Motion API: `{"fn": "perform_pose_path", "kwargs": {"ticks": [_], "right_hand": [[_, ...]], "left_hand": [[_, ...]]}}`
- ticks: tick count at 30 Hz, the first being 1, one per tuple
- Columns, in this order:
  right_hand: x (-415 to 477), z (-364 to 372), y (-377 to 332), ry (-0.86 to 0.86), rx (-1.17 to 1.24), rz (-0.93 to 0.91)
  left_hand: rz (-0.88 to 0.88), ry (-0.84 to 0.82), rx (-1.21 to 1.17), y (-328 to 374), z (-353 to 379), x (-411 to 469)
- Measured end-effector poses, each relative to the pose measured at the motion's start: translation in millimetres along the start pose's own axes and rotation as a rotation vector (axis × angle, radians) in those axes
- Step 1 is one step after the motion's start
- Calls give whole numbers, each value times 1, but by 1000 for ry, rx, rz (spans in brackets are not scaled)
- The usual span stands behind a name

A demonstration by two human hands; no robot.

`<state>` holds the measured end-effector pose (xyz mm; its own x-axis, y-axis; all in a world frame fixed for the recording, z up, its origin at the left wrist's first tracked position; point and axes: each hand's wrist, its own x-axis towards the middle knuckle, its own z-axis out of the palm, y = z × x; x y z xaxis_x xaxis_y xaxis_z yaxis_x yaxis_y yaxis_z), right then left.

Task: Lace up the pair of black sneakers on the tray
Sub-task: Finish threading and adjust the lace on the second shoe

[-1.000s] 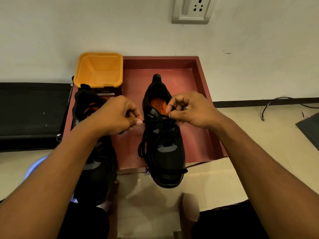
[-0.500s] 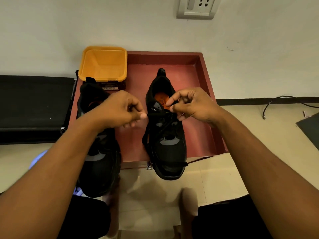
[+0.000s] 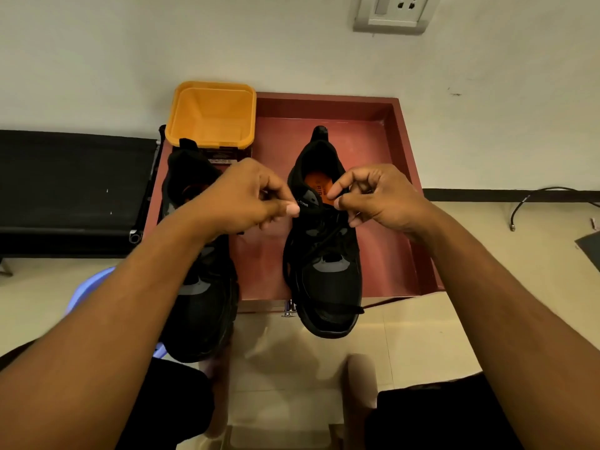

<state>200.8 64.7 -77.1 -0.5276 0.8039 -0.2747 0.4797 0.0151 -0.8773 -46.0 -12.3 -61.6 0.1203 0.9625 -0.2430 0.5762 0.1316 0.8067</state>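
Background: pale wall [image 3: 130, 43] with a socket [image 3: 393, 11] at upper right; tiled floor [image 3: 422, 336] below. A red tray [image 3: 401, 131] is seen at frame centre, with an orange tub [image 3: 211, 115] at its upper left corner.

Two black sneakers are set on the tray, heels toward the wall, toes overhanging the near edge. The left sneaker [image 3: 201, 313] is largely covered by the left forearm. The right sneaker [image 3: 328, 287] is at centre, its orange insole [image 3: 313, 183] exposed.

Left hand [image 3: 250, 199]: fingers curled, thumb pressed to forefinger, pinched on the lace [image 3: 324, 241] just left of the right sneaker's collar. Right hand [image 3: 383, 199]: fingers curled, lace gripped at the collar's right side. The strand inside each pinch is dark and thin. A loose lace length is noted across the toe.

A black bench [image 3: 65, 183] is recorded at left, a cable [image 3: 535, 196] at right.
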Motion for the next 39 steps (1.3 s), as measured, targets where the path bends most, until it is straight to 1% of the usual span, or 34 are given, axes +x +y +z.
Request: {"fn": "perform_pose_path", "kwargs": {"ticks": [3,4,6,8,10,12,14,15,16,18,19,21,23,25,26,28,30,32,34,37,39], "right_hand": [[-1,0,-1,-1,11,-4],[-1,-1,-1,1,9,-5],[-1,-1,-1,6,9,-1],[-1,0,-2,10,11,4],[0,1,-3,15,2,2],[0,2,-3,12,6,6],[0,2,-2,8,21,14],[0,2,-3,12,21,15],[0,2,-3,15,19,14],[-1,1,-5,19,19,16],[-1,1,-5,16,22,22],[-1,1,-6,9,30,38],[0,1,-7,0,41,45],[-1,2,-8,-2,48,45],[-1,2,-8,-2,47,44],[-1,3,-9,5,45,46],[-1,3,-10,17,53,65],[-1,1,-11,27,61,80],[-1,1,-12,25,51,74],[-1,1,-11,18,18,53],[-1,1,-10,21,-8,44]], "left_hand": [[-48,89,216,-10,-16,1],[-71,80,227,-14,-19,1],[-79,0,145,-12,-14,0],[-42,-80,14,-3,0,-2],[1,-85,-49,4,10,0],[12,-37,36,3,4,2],[-29,29,170,-7,-11,3],[-60,51,187,-12,-19,2],[-83,46,165,-16,-23,0],[-78,-15,69,-12,-16,-3],[-57,-44,10,-7,-9,-4],[4,-44,-46,0,4,-3],[32,-1,32,-1,1,0],[-1,21,165,-9,-11,1],[-36,10,187,-13,-15,1],[-82,-67,139,-15,-13,0],[-57,-110,61,-8,1,-1],[3,-67,0,-1,13,1],[38,-12,39,2,12,3],[4,41,199,-8,-7,5],[-23,56,187,-16,-15,4]]}}
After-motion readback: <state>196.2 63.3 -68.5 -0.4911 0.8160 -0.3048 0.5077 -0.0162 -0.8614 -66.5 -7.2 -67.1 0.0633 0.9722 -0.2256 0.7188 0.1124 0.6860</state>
